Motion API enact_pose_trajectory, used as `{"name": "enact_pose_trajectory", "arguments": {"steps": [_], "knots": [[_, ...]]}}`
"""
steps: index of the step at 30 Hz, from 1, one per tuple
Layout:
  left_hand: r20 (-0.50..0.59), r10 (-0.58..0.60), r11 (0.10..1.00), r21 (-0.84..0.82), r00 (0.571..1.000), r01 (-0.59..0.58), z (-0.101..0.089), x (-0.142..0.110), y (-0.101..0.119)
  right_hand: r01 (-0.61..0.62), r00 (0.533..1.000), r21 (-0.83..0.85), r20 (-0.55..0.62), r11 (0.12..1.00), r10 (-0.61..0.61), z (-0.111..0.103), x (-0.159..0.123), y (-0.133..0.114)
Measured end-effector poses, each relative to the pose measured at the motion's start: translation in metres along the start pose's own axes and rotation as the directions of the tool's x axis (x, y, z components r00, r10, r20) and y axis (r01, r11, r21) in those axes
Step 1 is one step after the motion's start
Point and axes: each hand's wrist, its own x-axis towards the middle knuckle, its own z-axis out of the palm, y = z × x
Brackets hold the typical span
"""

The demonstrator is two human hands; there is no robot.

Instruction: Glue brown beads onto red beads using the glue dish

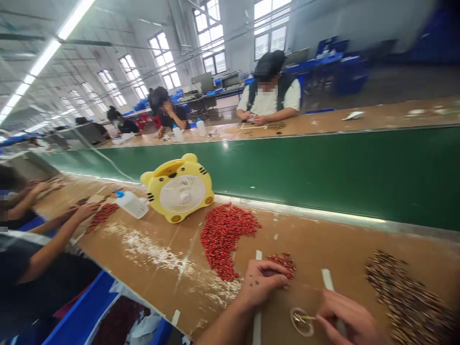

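My left hand [264,282] rests at the near edge of a small heap of red pieces [287,261], its thumb and fingers drawn together. Whatever lies between those fingertips is too small to make out. In my right hand [347,316], thumb and fingers pinch a thin yellowish stick [307,317]. The stick's far end lies over a small round clear dish [297,330] on the brown tabletop. Further up and left spreads a larger pile of small red pieces [230,235]. To the right of my right hand lies a pile of slender brown-and-tan pieces [406,297].
A yellow animal-faced fan [185,191] and a white bottle with a blue cap [132,203] stand behind the piles. White flakes [154,251] litter the table. A green divider [287,165] runs along the back. Co-workers sit opposite; another person's arms [61,225] reach in from the left.
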Motion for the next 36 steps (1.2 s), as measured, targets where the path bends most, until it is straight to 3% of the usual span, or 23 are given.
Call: {"name": "enact_pose_trajectory", "arguments": {"steps": [1, 5, 8, 18, 33, 36], "knots": [[0.013, 0.004, 1.0, 0.01, 1.0, -0.004, 0.001, -0.001, 0.002, -0.018, 1.0, 0.012, 0.012, 1.0, 0.017, -0.006, 0.001, -0.004], [0.088, -0.016, 0.997, 0.075, 0.996, 0.009, 0.002, -0.001, 0.007, -0.133, 0.955, 0.037, -0.262, 0.99, 0.138, -0.014, 0.009, -0.018], [0.129, -0.007, 0.992, 0.129, 0.992, -0.01, 0.003, -0.002, 0.008, -0.181, 0.927, 0.031, -0.329, 0.983, 0.181, -0.01, 0.014, -0.021], [0.169, 0.02, 0.98, 0.192, 0.985, -0.053, 0.001, -0.002, 0.008, -0.19, 0.942, -0.001, -0.282, 0.982, 0.182, -0.007, 0.018, -0.022], [0.184, 0.056, 0.955, 0.278, 0.981, -0.106, 0.003, -0.005, 0.015, -0.285, 0.925, -0.017, -0.266, 0.958, 0.271, -0.011, 0.011, -0.02], [0.165, 0.042, 0.968, 0.238, 0.985, -0.082, 0.003, -0.005, 0.015, -0.247, 0.952, -0.031, -0.196, 0.969, 0.236, -0.016, 0.009, -0.026]]}}
